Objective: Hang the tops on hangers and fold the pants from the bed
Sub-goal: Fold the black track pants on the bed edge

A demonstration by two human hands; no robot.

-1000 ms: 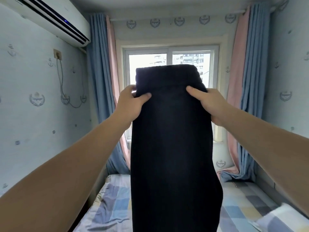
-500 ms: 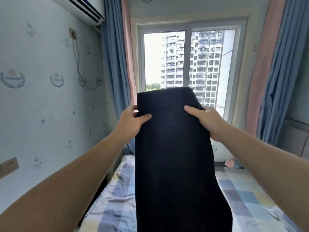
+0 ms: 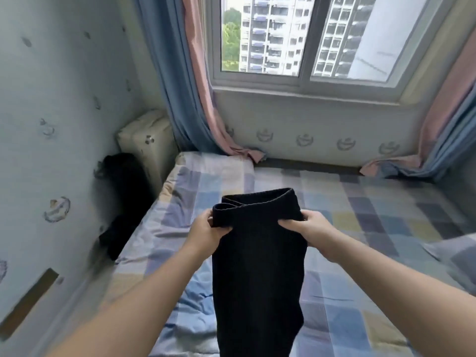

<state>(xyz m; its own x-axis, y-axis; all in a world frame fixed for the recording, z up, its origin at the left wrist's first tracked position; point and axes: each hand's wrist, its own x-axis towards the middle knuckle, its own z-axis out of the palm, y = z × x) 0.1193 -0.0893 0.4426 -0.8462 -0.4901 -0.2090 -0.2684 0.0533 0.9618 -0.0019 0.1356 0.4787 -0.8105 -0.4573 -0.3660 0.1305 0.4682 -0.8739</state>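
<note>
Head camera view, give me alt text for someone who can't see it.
A person holds up black ribbed knit pants by the waistband, the left-hand grip and right-hand grip pinching its two sides, above a bed with a pastel checked sheet. Behind it are a white-framed window and blue and pink curtains.

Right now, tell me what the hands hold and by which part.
The black pants, gripped at the waistband: the left hand holds its left side, the right hand its right side.
</note>
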